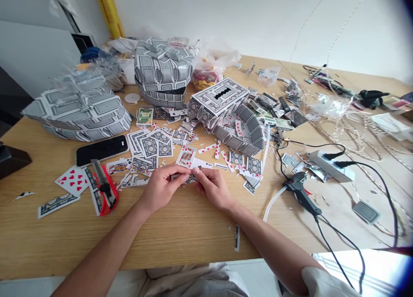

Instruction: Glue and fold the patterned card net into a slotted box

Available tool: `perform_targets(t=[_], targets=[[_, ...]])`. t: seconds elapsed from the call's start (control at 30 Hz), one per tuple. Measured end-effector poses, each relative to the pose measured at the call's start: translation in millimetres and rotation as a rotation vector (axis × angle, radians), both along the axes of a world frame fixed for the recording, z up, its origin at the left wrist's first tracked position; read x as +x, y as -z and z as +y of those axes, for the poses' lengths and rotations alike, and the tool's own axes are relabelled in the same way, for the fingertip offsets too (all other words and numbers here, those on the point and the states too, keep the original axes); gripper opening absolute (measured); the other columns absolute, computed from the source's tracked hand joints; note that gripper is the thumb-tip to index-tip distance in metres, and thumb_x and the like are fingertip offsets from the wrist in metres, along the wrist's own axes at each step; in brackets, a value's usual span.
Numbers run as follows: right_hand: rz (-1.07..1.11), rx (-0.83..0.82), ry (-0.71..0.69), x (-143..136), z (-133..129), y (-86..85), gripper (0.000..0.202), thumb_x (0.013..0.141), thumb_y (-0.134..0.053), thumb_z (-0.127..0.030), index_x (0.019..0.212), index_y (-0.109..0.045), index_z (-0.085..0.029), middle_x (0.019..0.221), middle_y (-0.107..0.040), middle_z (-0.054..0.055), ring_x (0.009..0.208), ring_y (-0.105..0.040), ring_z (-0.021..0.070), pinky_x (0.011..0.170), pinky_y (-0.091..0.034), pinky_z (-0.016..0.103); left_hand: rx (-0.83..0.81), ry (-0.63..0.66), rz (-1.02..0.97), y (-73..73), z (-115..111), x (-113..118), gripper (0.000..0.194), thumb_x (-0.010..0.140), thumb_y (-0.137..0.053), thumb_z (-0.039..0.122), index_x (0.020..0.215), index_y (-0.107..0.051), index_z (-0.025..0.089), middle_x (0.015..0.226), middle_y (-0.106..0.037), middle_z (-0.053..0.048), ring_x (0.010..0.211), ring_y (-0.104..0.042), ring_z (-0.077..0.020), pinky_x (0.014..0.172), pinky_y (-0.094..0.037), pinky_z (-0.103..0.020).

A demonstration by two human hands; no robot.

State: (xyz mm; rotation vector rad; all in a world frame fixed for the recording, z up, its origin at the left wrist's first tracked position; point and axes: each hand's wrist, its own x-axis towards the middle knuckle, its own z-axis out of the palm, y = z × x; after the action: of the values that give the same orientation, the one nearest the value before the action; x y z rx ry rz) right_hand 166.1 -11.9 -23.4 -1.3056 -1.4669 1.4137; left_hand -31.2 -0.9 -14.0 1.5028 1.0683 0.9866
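Observation:
At the front middle of the table my left hand [161, 189] and my right hand [213, 188] meet, their thumbs and fingers pinched on a playing card [187, 179] whose patterned back partly shows below the fingertips. Most of that card is hidden by the fingers. Just beyond the fingertips is a king of diamonds card [186, 156]; whether it touches my fingers I cannot tell. Face-down cards [150, 146] and cut card strips [206, 149] lie scattered around. To the left are a red utility knife [108, 189] and a ten of hearts [71, 180].
Behind stand two woven card shapes [85, 109] [163, 73], a card-covered box [221, 100] and an open card tray [253, 131]. A phone [102, 150] lies left. At right are a glue gun [303, 193], a power strip [332, 165] and loose cords [387, 193].

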Motion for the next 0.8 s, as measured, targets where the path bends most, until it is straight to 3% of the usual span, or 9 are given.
perform_targets(t=[0.1, 0.2, 0.37, 0.8], targets=[[0.061, -0.071, -0.016, 0.2, -0.5, 1.4, 0.062, 0.101, -0.055, -0.072, 0.068, -0.058, -0.019, 0.058, -0.051, -0.003, 0.053, -0.041, 0.0112, 0.052, -0.030, 0.028, 0.001, 0.005, 0.000, 1.3, -0.1, -0.2, 0.017, 0.094, -0.073, 0.031, 0.099, -0.084, 0.020, 0.090, -0.082, -0.005, 0.073, -0.072, -0.0161, 0.066, -0.057, -0.024], [0.035, 0.006, -0.004, 0.4, -1.5, 1.4, 0.058, 0.102, -0.056, -0.068, 0.072, -0.062, -0.019, 0.061, -0.054, -0.002, 0.056, -0.044, 0.0118, 0.054, -0.033, 0.028, -0.001, 0.006, 0.007, 1.2, 0.1, -1.0, 0.017, 0.095, -0.073, 0.030, 0.100, -0.084, 0.019, 0.090, -0.083, -0.005, 0.073, -0.072, -0.0159, 0.067, -0.057, -0.024], [0.097, 0.137, 0.076, 1.2, -3.1, 3.2, 0.041, 0.098, -0.070, -0.059, 0.111, -0.071, -0.020, 0.077, -0.067, 0.000, 0.063, -0.056, 0.0147, 0.058, -0.042, 0.027, -0.008, -0.002, 0.012, 0.4, 0.7, -2.5, 0.018, 0.095, -0.072, 0.030, 0.102, -0.085, 0.019, 0.095, -0.084, -0.006, 0.076, -0.073, -0.0164, 0.068, -0.058, -0.024], [0.125, 0.118, 0.133, 0.9, 0.9, 13.7, 0.038, 0.095, -0.076, -0.056, 0.102, -0.077, -0.018, 0.078, -0.074, 0.004, 0.062, -0.061, 0.0155, 0.059, -0.047, 0.029, -0.062, 0.016, 0.050, 9.6, 3.8, -3.8, 0.024, 0.095, -0.074, 0.041, 0.100, -0.079, 0.019, 0.091, -0.079, -0.005, 0.070, -0.068, -0.0149, 0.060, -0.052, -0.023]])
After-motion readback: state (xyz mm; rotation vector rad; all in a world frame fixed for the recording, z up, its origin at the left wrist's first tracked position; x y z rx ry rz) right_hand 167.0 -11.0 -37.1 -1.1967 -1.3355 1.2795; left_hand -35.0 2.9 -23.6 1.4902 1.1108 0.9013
